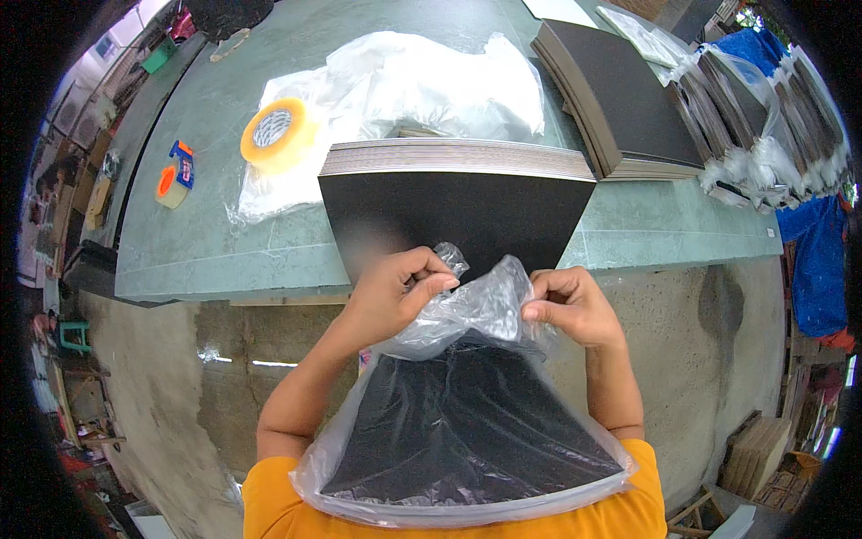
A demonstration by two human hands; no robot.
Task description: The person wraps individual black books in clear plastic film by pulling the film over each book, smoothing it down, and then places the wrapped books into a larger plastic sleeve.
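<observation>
A clear plastic bag point(476, 305) with a flat black board point(467, 422) inside it rests against my orange shirt. Its crumpled mouth is at the top, bunched between my two hands. My left hand point(395, 292) pinches one side of the mouth, and a loose tuft of film sticks up beside its fingertips. On the other side, my right hand point(575, 305) grips the film between thumb and bent fingers. Just beyond both hands a stack of black boards point(458, 202) leans at the table's near edge, its pale layered edges facing up.
On the green table point(206, 242) lie white plastic bags point(422, 76), a large tape roll point(303, 144) and a small tape dispenser point(176, 175). Another stack of black boards point(620, 90) is at the far right, beside several plastic-wrapped bundles point(754, 117). Blue sheeting point(815, 278) hangs at the right.
</observation>
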